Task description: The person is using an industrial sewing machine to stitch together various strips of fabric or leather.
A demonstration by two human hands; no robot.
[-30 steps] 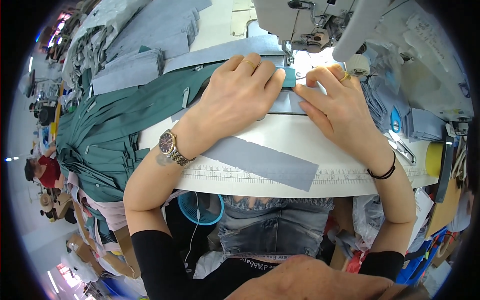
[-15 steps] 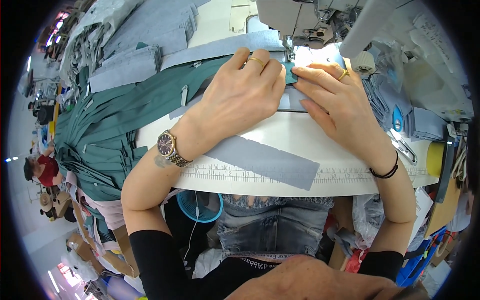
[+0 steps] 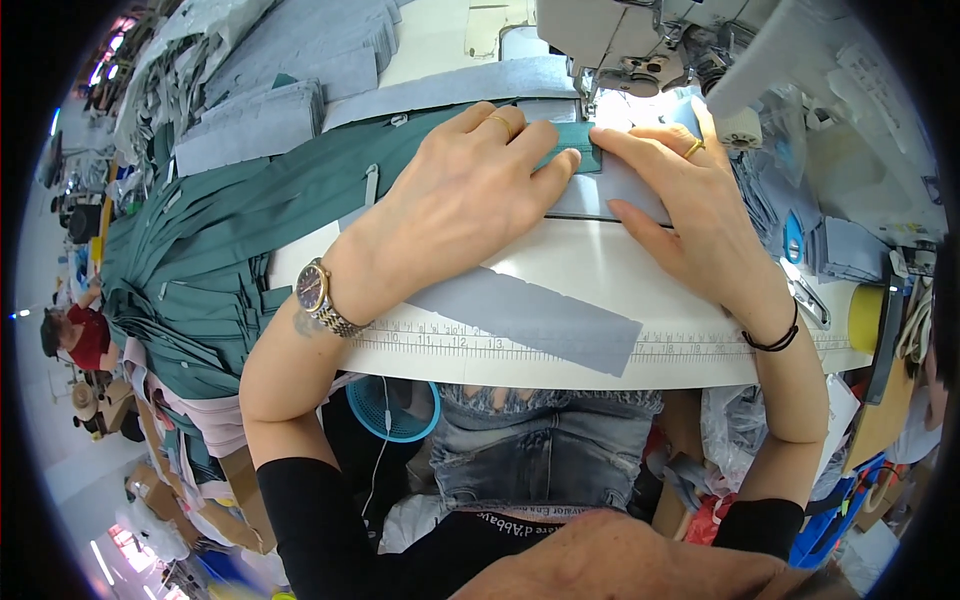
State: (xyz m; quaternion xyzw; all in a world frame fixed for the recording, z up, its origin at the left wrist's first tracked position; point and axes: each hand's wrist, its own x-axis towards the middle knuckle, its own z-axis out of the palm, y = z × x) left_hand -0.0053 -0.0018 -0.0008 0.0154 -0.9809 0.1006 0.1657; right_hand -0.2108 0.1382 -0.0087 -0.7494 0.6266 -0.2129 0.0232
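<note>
Printed strip, box and bag around the sewing table

A long white measuring strip with dark tick marks is running along the front edge of the table, passing just below the wrists of the left hand and the right hand. A plain brown cardboard box is sitting on the floor at the lower left, and a crumpled clear plastic bag is hanging under the table's right end. No screens or signs are showing.
</note>
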